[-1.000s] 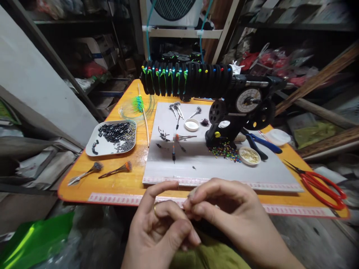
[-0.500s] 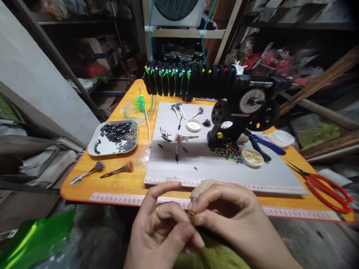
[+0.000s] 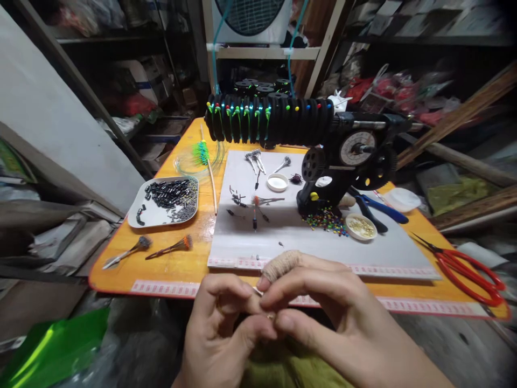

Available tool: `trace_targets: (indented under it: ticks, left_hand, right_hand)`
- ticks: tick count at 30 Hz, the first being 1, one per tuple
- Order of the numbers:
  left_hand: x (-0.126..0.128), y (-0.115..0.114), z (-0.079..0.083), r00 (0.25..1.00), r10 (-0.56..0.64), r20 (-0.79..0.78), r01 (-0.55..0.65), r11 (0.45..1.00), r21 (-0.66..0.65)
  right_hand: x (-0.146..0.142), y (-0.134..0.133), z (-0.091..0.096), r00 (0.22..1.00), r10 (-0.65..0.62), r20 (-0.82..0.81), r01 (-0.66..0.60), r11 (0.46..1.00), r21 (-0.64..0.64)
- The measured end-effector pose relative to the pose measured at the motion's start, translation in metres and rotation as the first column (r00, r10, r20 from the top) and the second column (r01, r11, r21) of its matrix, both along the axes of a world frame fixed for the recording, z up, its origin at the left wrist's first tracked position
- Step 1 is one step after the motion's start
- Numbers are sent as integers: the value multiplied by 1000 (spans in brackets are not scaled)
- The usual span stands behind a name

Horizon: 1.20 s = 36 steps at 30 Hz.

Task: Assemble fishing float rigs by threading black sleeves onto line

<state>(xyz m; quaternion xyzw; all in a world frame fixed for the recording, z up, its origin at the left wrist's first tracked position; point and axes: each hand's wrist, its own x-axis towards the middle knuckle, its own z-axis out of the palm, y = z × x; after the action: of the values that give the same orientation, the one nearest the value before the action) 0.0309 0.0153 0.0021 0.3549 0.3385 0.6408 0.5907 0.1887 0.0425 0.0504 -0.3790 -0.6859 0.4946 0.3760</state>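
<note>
The left hand (image 3: 226,318) appears to pinch a tiny gold-coloured piece (image 3: 271,317) between thumb and curled fingers. The right hand (image 3: 323,296) meets it, thumb and forefinger bent close around the same spot; whether that grip bears on the piece cannot be told. The piece sits between the fingertips, in front of the near edge of the counter (image 3: 117,277). With no surface shown directly under it, a slackened pinch could drop it towards the green cloth (image 3: 299,372) below, where it might be hard to find. The bulky finger wrap (image 3: 283,265) on the right hand could dull touch and cause fumbling.
</note>
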Motion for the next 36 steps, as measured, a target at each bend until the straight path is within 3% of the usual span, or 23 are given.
trace_targets:
  ticks: [5, 9, 13, 16, 18, 20, 24, 28, 32, 36]
  left_hand:
    - [-12, 10, -7, 958, -21, -284, 69, 984, 162]
    - [-23, 25, -6, 822, 82, -563, 201, 884, 422]
    - [-28, 35, -5, 698, 208, -685, 250, 826, 506]
    - [-28, 40, -6, 660, 303, -688, 232, 788, 570]
    - [-26, 42, -5, 638, 374, -673, 212, 755, 621]
    - [-23, 44, -2, 629, 374, -682, 219, 756, 617]
    - [-17, 43, 5, 731, 175, -660, 237, 841, 486]
    - [-14, 41, 8, 843, 15, -538, 169, 942, 291]
    - [-12, 39, 11, 902, -76, -425, 167, 969, 180]
    - [-8, 38, 16, 932, -74, -355, 126, 984, 126]
  right_hand:
    - [-4, -3, -4, 990, -78, 114, 50, 972, 229]
    - [-1, -11, -18, 981, -173, 89, 125, 910, 394]
    - [6, -13, -24, 995, -88, -46, 98, 950, 297]
    - [8, -12, -24, 980, -3, -198, 46, 976, 212]
    - [7, -11, -23, 968, -43, -246, 89, 980, 178]
    - [5, -9, -22, 969, -121, -215, 157, 975, 159]
    - [4, -5, -19, 968, -227, -108, 233, 972, 43]
    - [6, -4, -19, 955, -277, -107, 263, 956, -128]
    - [9, -3, -18, 964, -241, -112, 212, 951, -225]
    - [10, 0, -18, 969, -224, -106, 190, 947, -260]
